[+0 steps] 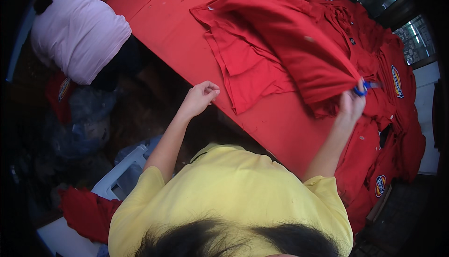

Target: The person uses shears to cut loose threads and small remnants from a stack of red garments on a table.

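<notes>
My right hand (351, 103) grips the edge of a red shirt (290, 46) and lifts part of it off the table. Blue-handled scissors (360, 90) sit at the fingers of that same hand; their blades are hard to make out. The raised cloth is slightly blurred, and its far side spreads flat across the table. Over the table's near left edge, my left hand (202, 97) is closed with its fingers curled, apart from the shirt. No cloth shows in it.
The red-covered table (161, 23) runs diagonally. Red garments with sewn patches (390, 112) lie heaped along the right. A person in a pale pink shirt (82, 27) bends at the far left. Below are a white plastic stool (117, 172), clear plastic bags (84, 130) and red cloth (89, 212).
</notes>
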Motion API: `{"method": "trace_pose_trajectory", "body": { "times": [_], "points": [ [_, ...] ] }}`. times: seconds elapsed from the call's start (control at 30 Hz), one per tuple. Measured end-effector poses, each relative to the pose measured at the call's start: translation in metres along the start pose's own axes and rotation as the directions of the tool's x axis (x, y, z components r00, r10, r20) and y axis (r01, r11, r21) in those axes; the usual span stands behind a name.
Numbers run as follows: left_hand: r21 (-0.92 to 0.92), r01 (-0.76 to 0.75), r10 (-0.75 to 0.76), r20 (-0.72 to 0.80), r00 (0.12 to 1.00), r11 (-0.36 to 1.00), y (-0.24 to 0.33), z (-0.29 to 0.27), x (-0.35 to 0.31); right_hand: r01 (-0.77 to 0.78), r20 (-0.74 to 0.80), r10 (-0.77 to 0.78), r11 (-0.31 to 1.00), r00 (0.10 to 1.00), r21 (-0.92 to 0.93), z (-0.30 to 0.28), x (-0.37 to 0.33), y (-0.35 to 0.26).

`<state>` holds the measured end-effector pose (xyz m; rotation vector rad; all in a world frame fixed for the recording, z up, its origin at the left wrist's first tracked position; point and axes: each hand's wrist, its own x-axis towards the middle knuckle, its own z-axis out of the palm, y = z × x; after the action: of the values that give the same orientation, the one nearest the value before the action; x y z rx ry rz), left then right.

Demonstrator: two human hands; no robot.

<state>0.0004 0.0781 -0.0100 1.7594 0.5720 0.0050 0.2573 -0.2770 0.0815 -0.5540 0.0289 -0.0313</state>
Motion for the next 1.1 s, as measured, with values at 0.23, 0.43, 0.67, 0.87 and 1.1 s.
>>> {"method": "trace_pose_trajectory", "body": {
  "times": [0.23, 0.43, 0.67, 0.87, 1.1],
  "points": [
    [0.547, -0.152, 0.244, -0.098, 0.965, 0.823, 0.003, 0.039, 0.005, 0.217, -0.144, -0.249, 0.954, 0.958, -0.207, -0.176, -0.017, -0.061],
    [0.678, -0.332, 0.437, 0.017, 0.899, 0.656, -0.006, 0.073, 0.002, 0.187, 0.053, -0.189, 0.814, 0.981, -0.55, -0.064, -0.119, 0.001],
    [0.555, -0.263, 0.106, 0.298, 0.949, 0.789, -0.016, 0.082, -0.044, -0.167, 0.12, 0.408, 0.601, 0.905, -0.782, -0.035, -0.18, 0.091],
    [0.347, -0.303, 0.329, -0.018, 0.944, 0.888, -0.019, 0.061, -0.044, -0.247, 0.057, 0.592, 0.42, 0.804, -0.873, -0.047, -0.2, 0.118],
    [0.768, -0.298, 0.587, -0.124, 0.8, 0.567, -0.011, 0.064, 0.024, -0.336, -0.022, 0.618, 0.397, 0.786, -0.854, -0.054, -0.21, 0.113]
  ]
}}
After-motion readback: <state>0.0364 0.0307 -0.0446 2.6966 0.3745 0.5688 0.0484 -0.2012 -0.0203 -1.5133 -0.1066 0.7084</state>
